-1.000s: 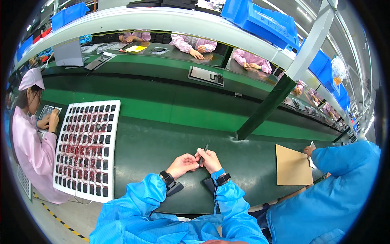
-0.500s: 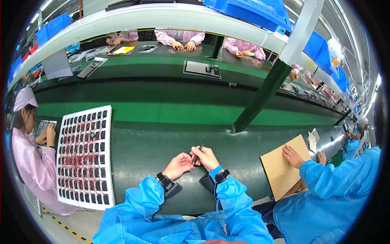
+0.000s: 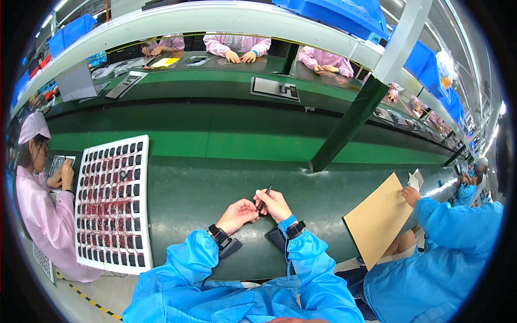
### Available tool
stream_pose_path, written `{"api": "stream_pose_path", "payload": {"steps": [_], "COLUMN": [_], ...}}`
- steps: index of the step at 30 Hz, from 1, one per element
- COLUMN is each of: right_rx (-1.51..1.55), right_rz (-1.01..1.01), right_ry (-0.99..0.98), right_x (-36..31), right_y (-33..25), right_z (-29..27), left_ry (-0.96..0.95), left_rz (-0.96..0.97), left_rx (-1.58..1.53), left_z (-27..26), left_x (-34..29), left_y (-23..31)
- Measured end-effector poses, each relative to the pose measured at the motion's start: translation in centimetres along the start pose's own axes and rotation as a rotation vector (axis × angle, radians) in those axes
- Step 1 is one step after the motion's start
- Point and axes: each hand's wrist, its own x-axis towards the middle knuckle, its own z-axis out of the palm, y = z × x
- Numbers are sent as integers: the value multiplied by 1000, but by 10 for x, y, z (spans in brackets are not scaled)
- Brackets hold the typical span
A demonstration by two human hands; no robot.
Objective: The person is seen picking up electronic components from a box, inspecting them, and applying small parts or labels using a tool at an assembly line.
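My right hand (image 3: 276,205) grips a slim black pen-like tool (image 3: 264,199), held at a slant with its upper end pointing away from me. Beside it, my left hand (image 3: 237,216) is closed, thumb and fingers pinched together by the tool's lower end. Whether the left fingers hold that end or some small part cannot be made out. Both hands are over the dark green bench (image 3: 188,188). Each wrist wears a black strap with a black box, and a blue band circles the right one.
A white foam tray (image 3: 142,215) of black parts with red wires stands left, near a person in pink (image 3: 46,210). To the right, a blue-sleeved co-worker touches a tan board (image 3: 379,220). A green-wrapped post (image 3: 344,129) rises beyond my hands; a flat grey panel (image 3: 274,89) lies on the far line.
The co-worker's hand on the right has shifted from the tan board's face to its far right edge. The grey panel sits slightly farther right. My hands keep almost the same pose.
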Motion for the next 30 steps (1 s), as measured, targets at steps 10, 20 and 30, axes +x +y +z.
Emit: {"api": "stream_pose_path", "payload": {"steps": [10,20,30], "right_rx": [68,150,92], "right_rz": [-14,-91,-73], "right_ry": [0,-32,-43], "right_x": [-2,5,1], "right_y": [-2,3,-2], "right_z": [0,-1,-4], "left_ry": [33,93,94], "left_rz": [-6,49,17], "left_rx": [-37,2,-79], "left_z": [3,8,5], "left_x": [0,0,3], "left_y": [4,10,7]}}
